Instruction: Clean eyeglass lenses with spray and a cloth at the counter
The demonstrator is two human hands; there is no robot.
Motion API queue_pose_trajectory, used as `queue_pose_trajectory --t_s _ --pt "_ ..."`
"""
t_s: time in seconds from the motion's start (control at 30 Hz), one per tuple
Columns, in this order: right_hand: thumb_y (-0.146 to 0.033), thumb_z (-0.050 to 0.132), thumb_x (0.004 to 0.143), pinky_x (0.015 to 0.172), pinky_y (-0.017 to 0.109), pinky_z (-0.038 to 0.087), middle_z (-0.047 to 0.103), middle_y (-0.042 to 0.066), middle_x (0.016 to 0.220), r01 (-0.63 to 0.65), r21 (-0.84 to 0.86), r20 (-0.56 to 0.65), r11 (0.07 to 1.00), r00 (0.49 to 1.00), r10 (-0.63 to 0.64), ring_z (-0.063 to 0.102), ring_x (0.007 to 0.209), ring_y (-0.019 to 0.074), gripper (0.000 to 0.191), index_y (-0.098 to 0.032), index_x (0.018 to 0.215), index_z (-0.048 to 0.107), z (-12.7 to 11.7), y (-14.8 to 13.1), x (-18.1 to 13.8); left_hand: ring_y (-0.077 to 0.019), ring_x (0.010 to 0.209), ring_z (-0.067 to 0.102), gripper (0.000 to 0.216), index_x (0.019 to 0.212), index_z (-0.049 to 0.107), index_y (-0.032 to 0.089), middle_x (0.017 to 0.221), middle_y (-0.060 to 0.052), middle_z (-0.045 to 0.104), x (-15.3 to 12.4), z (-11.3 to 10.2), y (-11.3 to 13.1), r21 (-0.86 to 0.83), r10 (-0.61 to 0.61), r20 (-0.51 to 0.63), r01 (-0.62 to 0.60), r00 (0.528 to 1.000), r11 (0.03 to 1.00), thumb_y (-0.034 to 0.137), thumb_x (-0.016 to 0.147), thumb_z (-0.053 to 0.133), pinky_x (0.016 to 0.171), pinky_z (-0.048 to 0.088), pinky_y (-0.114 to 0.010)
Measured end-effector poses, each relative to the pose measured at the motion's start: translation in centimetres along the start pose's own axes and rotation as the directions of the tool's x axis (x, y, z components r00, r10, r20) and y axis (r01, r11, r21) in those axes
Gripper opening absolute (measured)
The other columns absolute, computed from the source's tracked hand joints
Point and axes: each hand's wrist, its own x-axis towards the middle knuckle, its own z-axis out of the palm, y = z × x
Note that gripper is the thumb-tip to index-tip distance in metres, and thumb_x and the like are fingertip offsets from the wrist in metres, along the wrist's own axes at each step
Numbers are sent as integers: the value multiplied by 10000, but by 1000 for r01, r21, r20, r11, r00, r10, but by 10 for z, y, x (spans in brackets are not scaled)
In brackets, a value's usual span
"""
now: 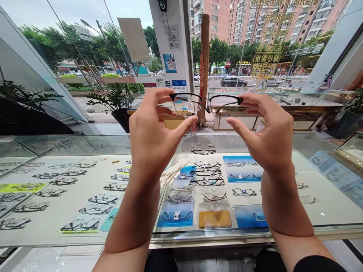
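Note:
A pair of eyeglasses [205, 99] with a dark browline frame and clear lenses is held up in the middle of the head view, above the glass counter. My left hand [154, 121] grips its left end between fingers and thumb. On the other side, my right hand [262, 124] pinches the right end near the hinge, thumb under the lens. The folded-in temples show behind the lenses, and a white tag or sticker appears on the left lens. Below, several more glasses [207, 181] lie in a column on the counter.
A glass display counter [181, 236] holds rows of glasses, blue display cards [242, 166] and a yellow case [214, 219]. White gloves [174, 170] lie near the middle. Behind stand a potted plant [119, 109], a wooden post [204, 56] and another showcase [255, 107] by the window.

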Motion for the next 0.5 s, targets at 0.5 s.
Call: queue_pose_trajectory --t_s 0.5 --pt "-331 692 1049 1159 614 645 701 67 1539 -36 -27 20 999 999 37 637 1487 402 455 -380 1499 647 4 7 6 -271 1075 793 638 1432 613 368 1449 -73 745 0 30 -6 -38 -26 -98 22 995 999 607 895 861 890 643 -447"
